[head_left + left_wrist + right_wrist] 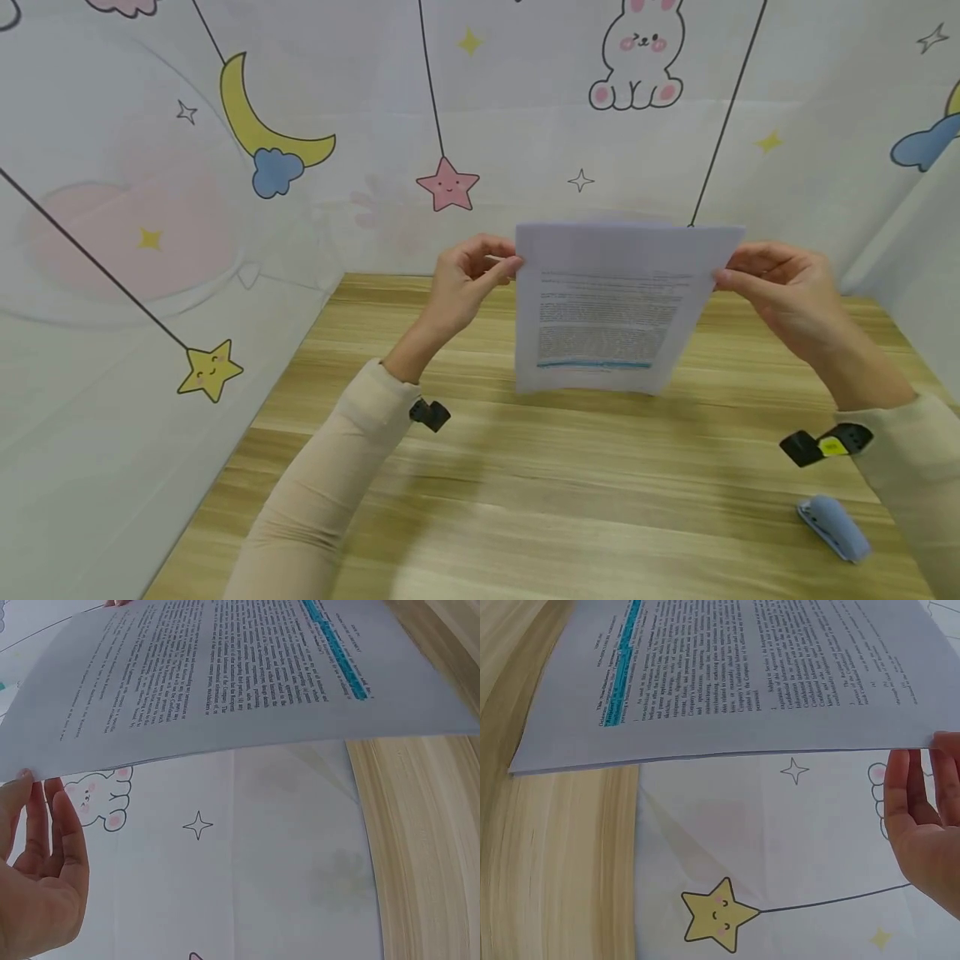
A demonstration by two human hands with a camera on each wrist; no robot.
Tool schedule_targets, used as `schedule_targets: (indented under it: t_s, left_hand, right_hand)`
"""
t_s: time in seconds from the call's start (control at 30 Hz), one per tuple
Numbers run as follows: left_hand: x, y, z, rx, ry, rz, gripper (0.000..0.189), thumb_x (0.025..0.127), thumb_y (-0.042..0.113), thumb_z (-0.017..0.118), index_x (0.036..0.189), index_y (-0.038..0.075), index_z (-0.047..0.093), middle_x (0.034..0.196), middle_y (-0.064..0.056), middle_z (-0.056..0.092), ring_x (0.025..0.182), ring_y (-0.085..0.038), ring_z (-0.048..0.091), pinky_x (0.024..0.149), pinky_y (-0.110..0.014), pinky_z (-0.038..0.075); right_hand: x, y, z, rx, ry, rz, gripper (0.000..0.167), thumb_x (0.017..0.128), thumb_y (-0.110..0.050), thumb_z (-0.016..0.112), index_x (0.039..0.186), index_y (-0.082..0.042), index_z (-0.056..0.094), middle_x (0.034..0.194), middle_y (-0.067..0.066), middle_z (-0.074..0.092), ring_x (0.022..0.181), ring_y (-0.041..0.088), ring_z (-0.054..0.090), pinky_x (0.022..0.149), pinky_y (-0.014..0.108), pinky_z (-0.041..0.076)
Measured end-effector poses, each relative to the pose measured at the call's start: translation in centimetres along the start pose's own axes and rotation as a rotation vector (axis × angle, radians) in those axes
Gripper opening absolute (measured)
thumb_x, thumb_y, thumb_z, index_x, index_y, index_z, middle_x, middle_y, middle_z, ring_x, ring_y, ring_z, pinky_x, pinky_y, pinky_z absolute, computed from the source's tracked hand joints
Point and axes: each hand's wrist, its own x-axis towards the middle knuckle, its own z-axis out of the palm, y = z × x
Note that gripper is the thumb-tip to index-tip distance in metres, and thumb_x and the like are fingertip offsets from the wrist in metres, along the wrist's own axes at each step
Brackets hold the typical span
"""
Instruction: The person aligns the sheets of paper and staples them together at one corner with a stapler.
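A thin stack of printed paper sheets (607, 292) is held upright over the table, with a blue highlighted line across its text near the lower edge in the head view. My left hand (472, 271) pinches the stack's left edge near the top corner, thumb on the near face. On the opposite edge, my right hand (783, 283) pinches it the same way. Both wrist views show the sheets (225, 682) lying close together along their edge. The left fingers (71, 832) sit behind the paper, as do the right fingers (904, 787).
A light blue stapler (834, 527) lies on the wooden table (570, 483) at the front right, beside my right forearm. White curtains with a cartoon rabbit (637, 54), moon and stars hang behind the table and along its left side.
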Motion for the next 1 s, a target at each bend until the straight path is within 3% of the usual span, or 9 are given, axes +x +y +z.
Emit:
schedule_targets:
  t_s: [0.23, 0.43, 1.0]
  left_hand:
    - [-0.32, -0.16, -0.02, -0.003, -0.047, -0.048, 0.015, 0.096, 0.0, 0.064, 0.11, -0.007, 0.065, 0.102, -0.014, 0.068, 0.079, -0.02, 0.067, 0.08, -0.036, 0.058]
    - [-0.23, -0.33, 0.06, 0.009, -0.057, -0.051, 0.016, 0.096, 0.001, 0.064, 0.111, -0.005, 0.065, 0.104, -0.014, 0.068, 0.079, -0.023, 0.067, 0.079, -0.034, 0.057]
    - [-0.3, -0.54, 0.16, 0.028, -0.014, -0.028, 0.011, 0.096, 0.001, 0.064, 0.105, -0.006, 0.067, 0.097, -0.013, 0.068, 0.075, -0.018, 0.066, 0.073, -0.029, 0.056]
  right_hand:
    - [0.14, 0.13, 0.14, -0.027, 0.017, 0.036, 0.025, 0.093, 0.022, 0.049, 0.112, 0.016, 0.065, 0.107, 0.015, 0.073, 0.096, 0.023, 0.068, 0.087, 0.029, 0.057]
    - [0.28, 0.21, 0.41, -0.018, 0.022, 0.038, 0.025, 0.095, 0.022, 0.046, 0.108, 0.015, 0.067, 0.105, 0.016, 0.073, 0.091, 0.023, 0.07, 0.083, 0.03, 0.059]
    - [-0.27, 0.39, -0.05, -0.049, 0.058, 0.076, 0.021, 0.095, 0.019, 0.049, 0.102, 0.011, 0.068, 0.101, 0.013, 0.073, 0.087, 0.021, 0.07, 0.082, 0.027, 0.059]
